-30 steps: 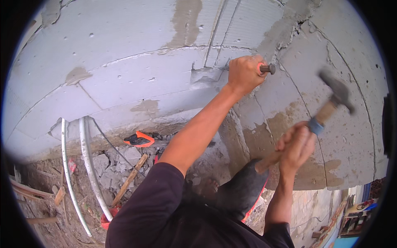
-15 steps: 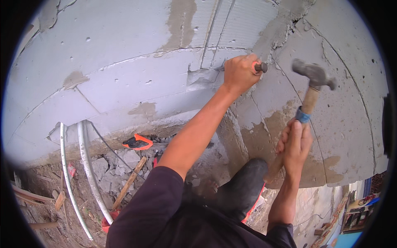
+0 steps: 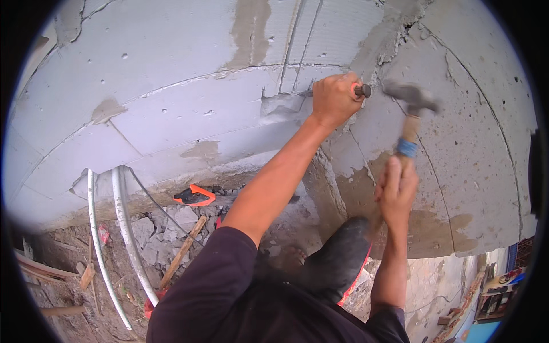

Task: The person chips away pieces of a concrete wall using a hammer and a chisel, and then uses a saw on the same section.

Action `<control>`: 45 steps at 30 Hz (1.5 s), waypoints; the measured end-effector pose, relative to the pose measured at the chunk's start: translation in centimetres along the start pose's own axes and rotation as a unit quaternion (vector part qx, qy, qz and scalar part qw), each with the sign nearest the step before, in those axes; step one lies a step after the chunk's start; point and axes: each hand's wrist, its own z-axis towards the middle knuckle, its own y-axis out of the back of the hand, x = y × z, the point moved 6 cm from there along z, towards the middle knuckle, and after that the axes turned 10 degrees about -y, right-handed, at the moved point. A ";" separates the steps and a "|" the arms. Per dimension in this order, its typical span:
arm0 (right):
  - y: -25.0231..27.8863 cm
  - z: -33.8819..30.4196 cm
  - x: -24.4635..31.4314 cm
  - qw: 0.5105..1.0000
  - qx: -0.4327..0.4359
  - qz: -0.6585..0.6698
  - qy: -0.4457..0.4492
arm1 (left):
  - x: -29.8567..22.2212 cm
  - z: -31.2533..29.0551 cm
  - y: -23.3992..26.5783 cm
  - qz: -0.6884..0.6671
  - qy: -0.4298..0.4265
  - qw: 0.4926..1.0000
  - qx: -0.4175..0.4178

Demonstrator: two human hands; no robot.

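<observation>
My left hand (image 3: 336,102) is wrapped round a chisel (image 3: 362,90), held sideways against the wall. Its round steel head and a bit of orange-red collar stick out on the right of my fist; the shank shows a little on the left, pointing at a rough notch (image 3: 283,107) cut in the pale block wall (image 3: 189,117). My right hand (image 3: 397,191) grips the wooden handle of a claw hammer (image 3: 413,97), which has blue tape round the handle. The hammer head is blurred and hangs just right of the chisel head, apart from it.
Two white pipes (image 3: 124,223) and a dark cable rise into a hole at the wall's lower left. An orange-handled saw (image 3: 195,196) lies on rubble (image 3: 183,220) along the wall's foot, near a wooden stick (image 3: 183,251). A grey plastered wall (image 3: 457,143) stands on the right.
The hammer has swung left toward the chisel head, with my right hand moving slightly left too. My left hand and the chisel stay nearly in place.
</observation>
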 end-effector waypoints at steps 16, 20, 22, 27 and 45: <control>2.7 -3.4 -2.1 0.967 -0.019 0.245 -0.062 | 1.1 -7.4 1.5 0.000 -0.007 0.998 0.059; 2.4 -3.2 -1.9 0.953 -0.070 0.284 -0.082 | -2.6 -7.9 2.1 -0.039 -0.055 0.995 0.072; 1.8 -3.6 -2.9 0.951 -0.023 0.287 -0.114 | -2.2 -6.2 2.5 -0.040 -0.085 0.995 0.015; 1.6 -5.2 -4.4 0.961 0.011 0.255 -0.104 | -2.4 -3.9 2.9 -0.035 -0.152 0.988 0.020; -1.4 -6.5 -1.3 0.921 -0.142 0.359 0.051 | -0.6 -2.5 3.9 -0.024 -0.141 0.990 0.021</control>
